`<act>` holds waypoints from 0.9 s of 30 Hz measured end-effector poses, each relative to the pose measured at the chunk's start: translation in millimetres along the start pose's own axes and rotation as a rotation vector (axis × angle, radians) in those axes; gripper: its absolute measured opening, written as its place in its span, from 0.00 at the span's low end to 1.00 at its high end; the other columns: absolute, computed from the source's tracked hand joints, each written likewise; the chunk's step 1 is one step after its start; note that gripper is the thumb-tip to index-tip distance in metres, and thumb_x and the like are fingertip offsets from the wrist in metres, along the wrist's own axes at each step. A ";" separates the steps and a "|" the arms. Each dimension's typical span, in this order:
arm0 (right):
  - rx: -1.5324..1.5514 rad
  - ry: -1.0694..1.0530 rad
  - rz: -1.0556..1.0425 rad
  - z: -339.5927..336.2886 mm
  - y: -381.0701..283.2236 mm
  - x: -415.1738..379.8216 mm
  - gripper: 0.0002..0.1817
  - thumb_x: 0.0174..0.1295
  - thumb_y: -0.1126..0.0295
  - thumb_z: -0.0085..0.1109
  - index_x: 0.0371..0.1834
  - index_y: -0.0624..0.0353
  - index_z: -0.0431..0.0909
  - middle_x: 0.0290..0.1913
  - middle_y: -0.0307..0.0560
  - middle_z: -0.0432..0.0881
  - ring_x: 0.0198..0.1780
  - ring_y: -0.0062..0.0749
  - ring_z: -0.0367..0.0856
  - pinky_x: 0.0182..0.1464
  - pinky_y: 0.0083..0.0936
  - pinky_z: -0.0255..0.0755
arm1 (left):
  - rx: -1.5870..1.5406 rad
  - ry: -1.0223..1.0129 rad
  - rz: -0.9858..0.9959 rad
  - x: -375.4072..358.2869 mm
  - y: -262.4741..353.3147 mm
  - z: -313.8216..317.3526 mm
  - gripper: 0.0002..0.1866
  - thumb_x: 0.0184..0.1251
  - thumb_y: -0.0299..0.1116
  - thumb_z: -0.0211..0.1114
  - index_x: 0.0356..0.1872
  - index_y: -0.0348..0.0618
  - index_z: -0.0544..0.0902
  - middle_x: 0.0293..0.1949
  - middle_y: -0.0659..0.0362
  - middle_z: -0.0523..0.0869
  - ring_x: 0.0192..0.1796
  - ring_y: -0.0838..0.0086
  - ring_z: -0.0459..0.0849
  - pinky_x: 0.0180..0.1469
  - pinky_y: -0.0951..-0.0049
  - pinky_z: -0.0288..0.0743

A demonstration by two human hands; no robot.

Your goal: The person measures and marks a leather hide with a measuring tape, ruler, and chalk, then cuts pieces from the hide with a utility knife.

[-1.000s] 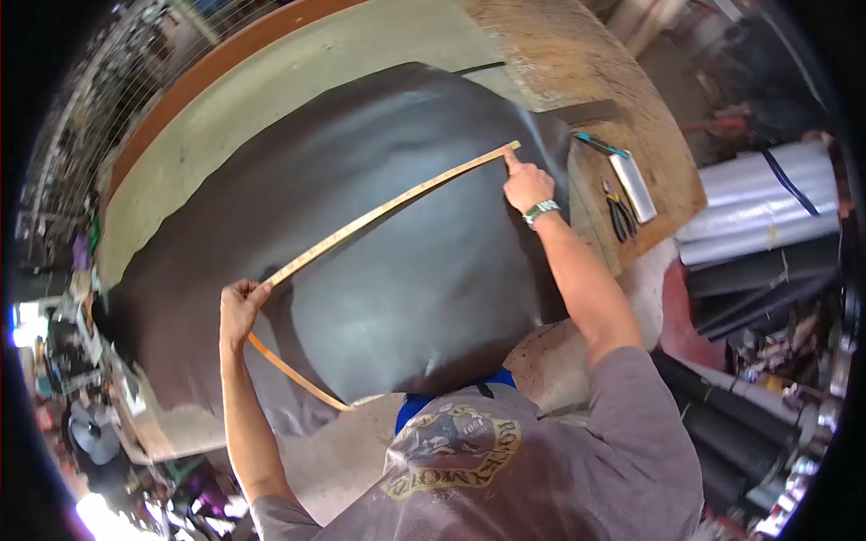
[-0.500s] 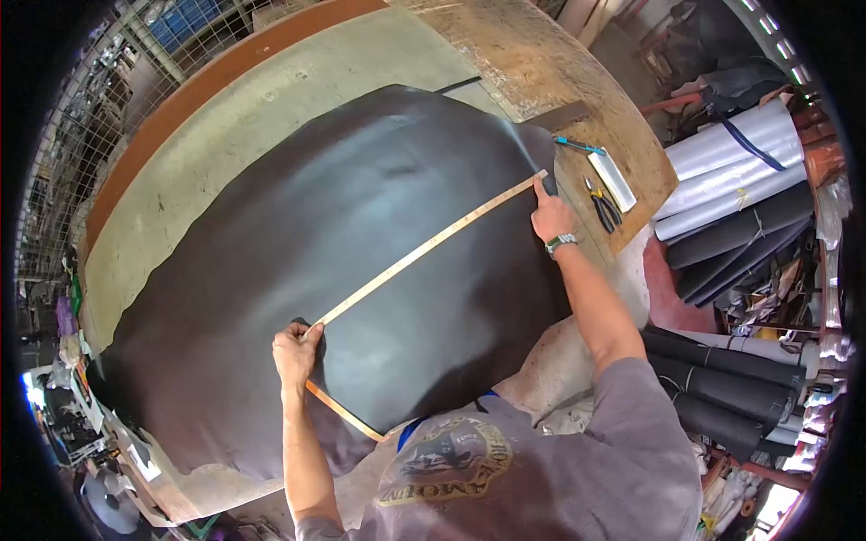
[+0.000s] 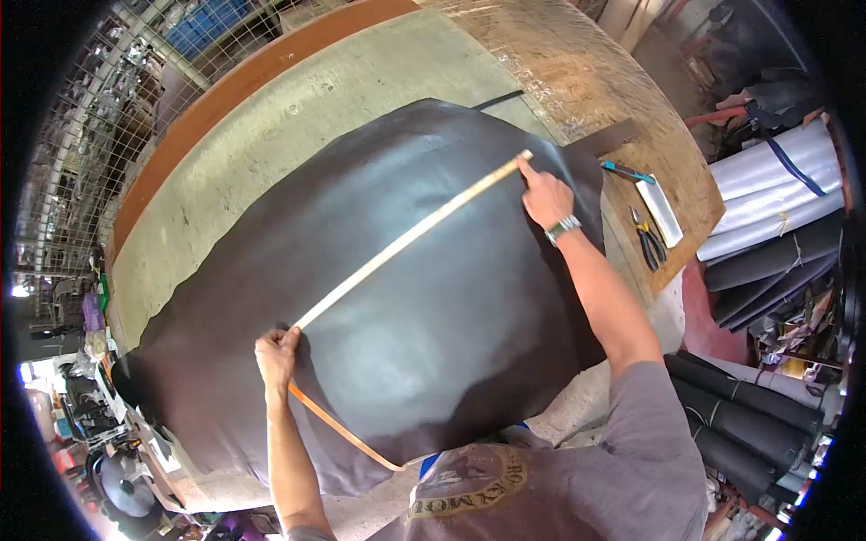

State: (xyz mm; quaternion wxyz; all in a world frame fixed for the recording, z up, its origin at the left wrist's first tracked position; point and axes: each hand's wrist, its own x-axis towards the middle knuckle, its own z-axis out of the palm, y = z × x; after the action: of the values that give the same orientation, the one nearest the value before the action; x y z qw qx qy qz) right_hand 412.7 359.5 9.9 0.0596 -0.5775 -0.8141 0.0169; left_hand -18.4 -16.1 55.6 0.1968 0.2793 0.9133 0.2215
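Right, a broad dark sheet [image 3: 424, 261] covers much of the worktop [image 3: 225, 144], and the measuring tape [image 3: 410, 236] lies across it in a straight pale line, from about eight o'clock up to one o'clock. At its one o'clock end the right hand [image 3: 548, 198] has its index finger extended onto the tape's tip; the other fingers look curled in, though I cannot tell exactly how the thumb sits. A watch [image 3: 563, 229] circles that wrist. Toward eight o'clock, the left hand [image 3: 277, 354] pinches the tape between thumb and forefinger, its other fingers folded. From there an orange length of tape runs toward five o'clock, to the sheet's near edge.

At two o'clock, beyond the sheet, a blue-and-black tool [image 3: 625, 171] touches the upper end of a white, narrow holder [image 3: 659, 212], with yellow-and-black pliers [image 3: 647, 238] just beside it. A flat dark strip [image 3: 606, 138] sits near them, and a thinner black strip [image 3: 498, 101] pokes out past the sheet's edge at twelve o'clock. Silvery rolls [image 3: 771, 171] are stacked off the worktop, toward two o'clock.
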 end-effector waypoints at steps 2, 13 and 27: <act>0.014 -0.034 -0.011 -5.1 -32.2 40.7 0.32 0.62 0.68 0.57 0.73 0.32 0.75 0.36 0.53 0.89 0.40 0.54 0.90 0.42 0.48 0.83 | -0.011 0.032 -0.007 22.3 5.7 -9.4 0.18 0.64 0.41 0.76 0.28 0.32 0.86 0.18 0.58 0.81 0.23 0.76 0.77 0.29 0.68 0.74; -0.010 -0.197 -0.019 4.4 -131.0 128.1 0.33 0.71 0.66 0.48 0.81 0.35 0.64 0.47 0.51 0.91 0.50 0.46 0.91 0.49 0.44 0.83 | -0.035 0.129 -0.029 119.0 -33.7 -33.2 0.19 0.63 0.42 0.77 0.28 0.32 0.86 0.18 0.61 0.78 0.23 0.78 0.73 0.28 0.69 0.69; -0.018 -0.168 -0.050 -7.3 -151.0 119.8 0.26 0.74 0.62 0.44 0.75 0.41 0.71 0.48 0.61 0.89 0.50 0.62 0.88 0.49 0.57 0.80 | 0.221 0.026 0.198 176.1 -37.3 -108.7 0.17 0.64 0.46 0.72 0.44 0.44 0.91 0.43 0.47 0.91 0.49 0.53 0.89 0.53 0.56 0.81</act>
State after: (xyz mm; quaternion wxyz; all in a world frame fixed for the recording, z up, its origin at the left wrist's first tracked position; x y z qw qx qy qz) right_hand 232.8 421.9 41.0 -0.0135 -0.5539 -0.8306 0.0564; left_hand -221.7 29.2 84.5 0.1304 0.3852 0.9025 0.1417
